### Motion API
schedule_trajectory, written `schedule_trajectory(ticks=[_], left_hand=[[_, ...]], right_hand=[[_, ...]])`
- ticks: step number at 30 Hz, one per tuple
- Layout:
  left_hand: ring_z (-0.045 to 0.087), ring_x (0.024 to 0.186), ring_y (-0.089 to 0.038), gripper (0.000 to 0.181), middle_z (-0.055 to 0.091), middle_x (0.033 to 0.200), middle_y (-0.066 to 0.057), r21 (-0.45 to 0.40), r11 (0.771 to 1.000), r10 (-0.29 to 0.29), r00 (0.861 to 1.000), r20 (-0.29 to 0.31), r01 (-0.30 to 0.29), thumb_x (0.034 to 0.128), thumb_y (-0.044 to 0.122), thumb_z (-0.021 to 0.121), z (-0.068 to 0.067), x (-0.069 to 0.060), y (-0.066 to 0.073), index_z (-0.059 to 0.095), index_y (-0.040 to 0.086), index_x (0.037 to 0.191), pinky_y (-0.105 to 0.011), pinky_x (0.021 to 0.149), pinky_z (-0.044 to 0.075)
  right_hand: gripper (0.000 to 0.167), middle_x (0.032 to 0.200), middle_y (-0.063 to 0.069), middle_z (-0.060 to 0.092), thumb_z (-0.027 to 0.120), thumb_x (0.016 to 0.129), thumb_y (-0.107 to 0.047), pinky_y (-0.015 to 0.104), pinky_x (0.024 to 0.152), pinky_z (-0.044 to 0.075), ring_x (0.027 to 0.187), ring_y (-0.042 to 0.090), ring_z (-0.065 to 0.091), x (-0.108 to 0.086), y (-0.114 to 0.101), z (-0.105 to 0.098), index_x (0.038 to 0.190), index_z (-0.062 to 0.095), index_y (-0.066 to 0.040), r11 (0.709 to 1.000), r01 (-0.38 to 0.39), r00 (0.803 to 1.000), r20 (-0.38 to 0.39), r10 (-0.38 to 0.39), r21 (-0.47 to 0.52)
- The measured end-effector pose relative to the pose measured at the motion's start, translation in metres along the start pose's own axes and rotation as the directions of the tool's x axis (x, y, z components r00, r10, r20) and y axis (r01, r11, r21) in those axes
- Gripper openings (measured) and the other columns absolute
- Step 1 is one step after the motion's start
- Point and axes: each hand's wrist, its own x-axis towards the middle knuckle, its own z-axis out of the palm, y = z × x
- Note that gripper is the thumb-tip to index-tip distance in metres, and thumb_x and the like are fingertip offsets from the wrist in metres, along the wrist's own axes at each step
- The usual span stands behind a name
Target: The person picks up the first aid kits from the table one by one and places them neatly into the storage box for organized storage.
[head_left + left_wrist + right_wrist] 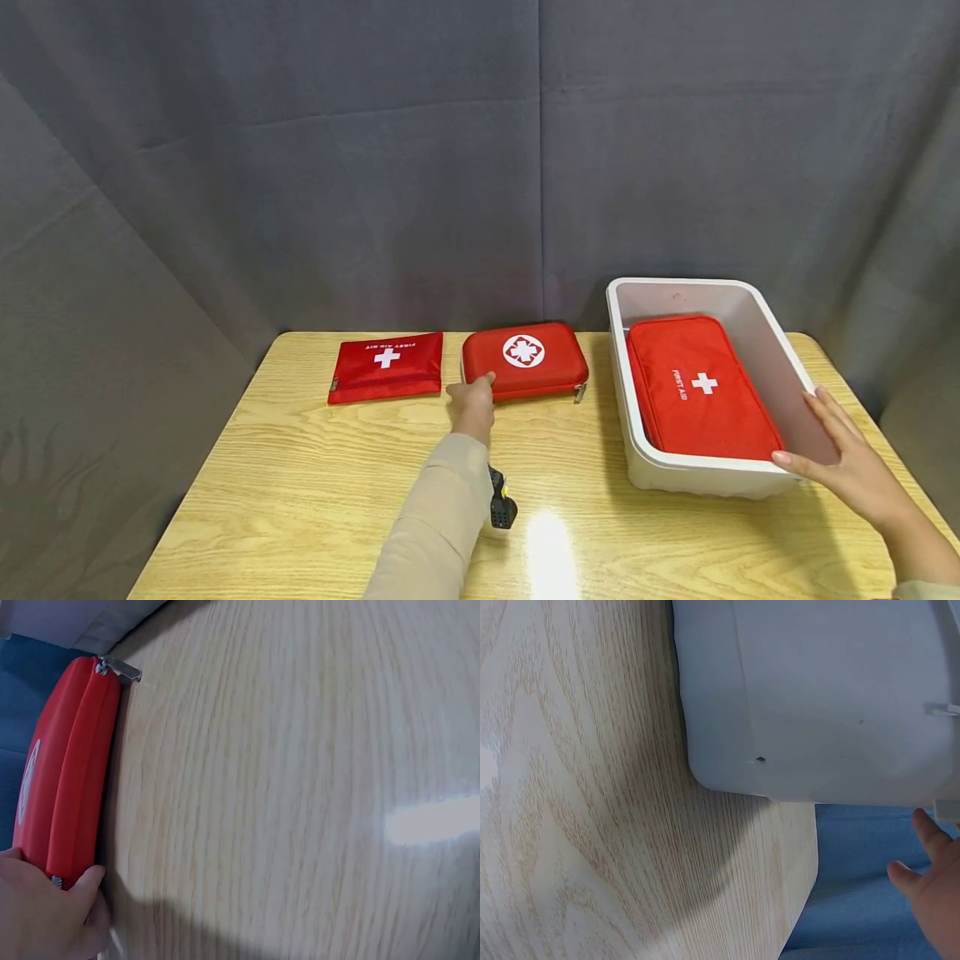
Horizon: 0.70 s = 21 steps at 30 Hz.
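Observation:
A red zippered first aid case [555, 354] with a white round emblem lies at the back middle of the table. My left hand [473, 406] grips its near left corner; in the left wrist view the thumb and fingers [88, 885] wrap that end. On the right stands a white plastic bin [637, 467] holding a larger red first aid bag [690, 417] with a white cross. My right hand [847, 462] rests on the bin's near right corner, fingers spread and mostly straight. Left of the case lies a flat red first aid kit pouch [397, 379].
Everything stands on a light wood table [300, 500]. A grey curtain [420, 208] hangs right behind its back edge. A small black device [501, 504] shows beside my left sleeve. The bin stands near the table's right side.

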Motion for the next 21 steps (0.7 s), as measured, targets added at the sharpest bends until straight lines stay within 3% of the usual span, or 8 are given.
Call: schedule_trajectory(ticks=[4,6,8,11,17,21], left_hand=[[0.047,0.087,-0.031,0.061,0.044,0.105,-0.019,-0.019,1.000,0.018,0.998,-0.061,-0.019,0.0724,0.030,0.066,0.0001,-0.0020,-0.0003,0.035,0.003,0.117,-0.037,0.070,0.043],[0.043,0.094,-0.031,0.056,0.044,0.108,-0.019,-0.102,0.994,0.039,0.997,-0.072,-0.046,0.0725,0.024,0.067,0.0009,-0.0022,0.0001,0.036,0.002,0.114,-0.038,0.077,0.041],[0.042,0.098,-0.032,0.052,0.043,0.110,-0.020,-0.195,0.978,0.062,0.995,-0.073,-0.075,0.0726,0.018,0.067,0.0028,-0.0020,0.0008,0.036,0.000,0.111,-0.038,0.082,0.039],[0.042,0.099,-0.031,0.048,0.041,0.111,-0.020,-0.346,0.933,0.087,0.995,-0.047,-0.098,0.0731,0.007,0.065,0.0041,-0.0012,-0.0001,0.033,-0.002,0.108,-0.036,0.085,0.036],[0.043,0.080,-0.026,0.043,0.042,0.100,-0.016,-0.310,0.946,0.084,0.996,-0.039,-0.092,0.0732,0.009,0.066,0.0002,0.0007,-0.0063,0.033,0.000,0.100,-0.037,0.071,0.040],[0.047,0.080,-0.026,0.045,0.042,0.102,-0.017,-0.322,0.943,0.085,0.996,-0.016,-0.085,0.0734,0.011,0.066,-0.0024,0.0017,-0.0078,0.034,-0.001,0.103,-0.041,0.068,0.045]], right_hand=[[0.083,0.143,0.001,-0.007,0.063,0.076,-0.018,0.065,0.088,-0.001,0.126,0.015,-0.011,0.0010,-0.0002,-0.0006,0.138,0.009,-0.004,1.000,0.000,1.000,0.000,0.000,-0.005],[0.083,0.143,0.001,-0.008,0.063,0.076,-0.018,0.065,0.088,-0.001,0.126,0.014,-0.011,0.0008,-0.0001,-0.0005,0.138,0.009,-0.004,1.000,0.000,1.000,-0.001,0.000,-0.006],[0.083,0.143,0.001,-0.008,0.063,0.076,-0.017,0.065,0.088,-0.002,0.126,0.014,-0.011,0.0005,0.0001,-0.0010,0.137,0.009,-0.003,1.000,0.002,1.000,-0.002,-0.002,-0.003],[0.083,0.143,0.001,-0.008,0.063,0.076,-0.017,0.064,0.089,-0.002,0.126,0.014,-0.011,-0.0001,-0.0001,-0.0010,0.137,0.009,-0.003,1.000,0.000,1.000,-0.002,0.000,0.002],[0.083,0.143,-0.003,-0.008,0.063,0.076,-0.018,0.063,0.089,-0.002,0.126,0.013,-0.010,-0.0005,0.0004,0.0005,0.138,0.009,-0.004,1.000,-0.002,1.000,0.005,0.002,0.013],[0.084,0.143,-0.005,-0.008,0.063,0.076,-0.018,0.064,0.089,-0.001,0.126,0.011,-0.009,-0.0001,0.0007,0.0003,0.138,0.009,-0.005,1.000,0.002,1.000,0.008,-0.003,0.021]])
